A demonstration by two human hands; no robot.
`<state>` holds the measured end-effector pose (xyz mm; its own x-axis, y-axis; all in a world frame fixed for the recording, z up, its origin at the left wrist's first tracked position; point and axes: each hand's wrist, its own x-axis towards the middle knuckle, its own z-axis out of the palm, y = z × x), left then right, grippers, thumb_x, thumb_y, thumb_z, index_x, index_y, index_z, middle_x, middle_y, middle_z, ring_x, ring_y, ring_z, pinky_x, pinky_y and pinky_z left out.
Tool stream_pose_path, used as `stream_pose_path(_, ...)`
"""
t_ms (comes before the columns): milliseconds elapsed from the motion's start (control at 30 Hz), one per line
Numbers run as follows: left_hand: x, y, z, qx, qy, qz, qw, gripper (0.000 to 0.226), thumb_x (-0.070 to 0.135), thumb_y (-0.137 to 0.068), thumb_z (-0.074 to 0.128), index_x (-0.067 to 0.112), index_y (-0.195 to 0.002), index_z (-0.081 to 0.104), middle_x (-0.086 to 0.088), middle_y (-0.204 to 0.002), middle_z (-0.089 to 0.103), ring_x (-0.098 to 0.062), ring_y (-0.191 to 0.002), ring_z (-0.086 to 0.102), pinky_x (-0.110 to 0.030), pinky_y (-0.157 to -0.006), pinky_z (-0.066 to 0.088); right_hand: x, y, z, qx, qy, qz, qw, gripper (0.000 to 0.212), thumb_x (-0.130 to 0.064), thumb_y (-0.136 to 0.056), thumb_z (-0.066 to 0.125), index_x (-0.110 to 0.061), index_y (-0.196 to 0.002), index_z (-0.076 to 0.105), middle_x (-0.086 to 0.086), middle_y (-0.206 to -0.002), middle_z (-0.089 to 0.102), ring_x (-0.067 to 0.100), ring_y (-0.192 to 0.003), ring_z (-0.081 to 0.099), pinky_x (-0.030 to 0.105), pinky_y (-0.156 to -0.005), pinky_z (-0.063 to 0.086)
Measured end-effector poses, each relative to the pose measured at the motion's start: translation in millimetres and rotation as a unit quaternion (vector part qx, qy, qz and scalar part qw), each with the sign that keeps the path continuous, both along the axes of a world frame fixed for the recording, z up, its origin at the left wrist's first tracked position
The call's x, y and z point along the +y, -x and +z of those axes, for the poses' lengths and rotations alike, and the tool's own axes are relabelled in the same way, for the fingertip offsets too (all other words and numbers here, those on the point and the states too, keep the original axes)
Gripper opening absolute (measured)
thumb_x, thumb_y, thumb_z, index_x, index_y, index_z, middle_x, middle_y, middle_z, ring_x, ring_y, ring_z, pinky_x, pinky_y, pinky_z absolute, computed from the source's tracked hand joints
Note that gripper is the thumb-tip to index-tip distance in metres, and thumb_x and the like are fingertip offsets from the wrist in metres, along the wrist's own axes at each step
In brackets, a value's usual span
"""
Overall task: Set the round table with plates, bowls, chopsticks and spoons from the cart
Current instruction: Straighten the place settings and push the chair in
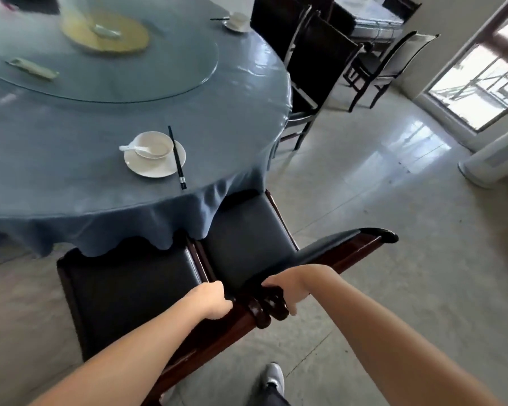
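The left hand (214,300) grasps the top rail of one dark chair (123,288), and the right hand (288,285) grasps the rail of the neighbouring chair (247,230). Well apart at 11 o'clock, a plate (156,169) carries a bowl (156,143) and spoon (131,148), with chopsticks (176,158) across its rim, on the blue-clothed table (71,177). A second setting (236,22) lies at 12 o'clock, and pale floor (393,230) at 3.

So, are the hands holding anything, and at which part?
Yes, two chairs. The left hand grips the left chair by its top rail, near the right end; the right hand grips the right chair by its rail's left end.
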<state>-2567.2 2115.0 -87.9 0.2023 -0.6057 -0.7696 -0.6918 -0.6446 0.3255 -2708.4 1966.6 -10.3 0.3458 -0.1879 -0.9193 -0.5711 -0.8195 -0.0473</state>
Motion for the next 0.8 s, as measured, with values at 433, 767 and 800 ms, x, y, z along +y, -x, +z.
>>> stream_pose_path(433, -15, 23, 29, -0.075, 0.009, 0.215, 0.974, 0.016, 0.026, -0.085, 0.05, 0.014, -0.082, 0.061, -0.003, -0.085, 0.061, -0.024, -0.073, 0.059, -0.035, -0.065, 0.048, -90, -11, -28, -0.112, -0.059, -0.022, 0.992, 0.045, -0.031, -0.089, 0.056, -0.021, -0.133, 0.054, 0.003, -0.112, 0.065, 0.022, -0.093, 0.071, 0.031, -0.069, 0.053)
stream_pose_path(767, -79, -184, 25, -0.309, 0.078, 0.257, 0.912, 0.024, 0.027, -0.097, 0.04, 0.016, -0.11, 0.057, -0.007, -0.116, 0.059, -0.027, -0.1, 0.058, -0.036, -0.071, 0.042, -146, -213, -46, -0.298, 0.097, 0.023, 0.949, 0.034, -0.033, -0.101, 0.038, -0.008, -0.12, 0.051, 0.016, -0.13, 0.057, 0.034, -0.118, 0.052, 0.04, -0.092, 0.042)
stream_pose_path(800, -86, -206, 16, -0.332, 0.08, 0.265, 0.902, 0.025, 0.027, -0.098, 0.039, 0.015, -0.113, 0.056, -0.007, -0.118, 0.057, -0.028, -0.104, 0.056, -0.035, -0.072, 0.04, -153, -234, -58, -0.306, 0.105, 0.012, 0.946, 0.033, -0.033, -0.101, 0.037, -0.009, -0.119, 0.049, 0.015, -0.131, 0.054, 0.034, -0.121, 0.05, 0.041, -0.094, 0.041)
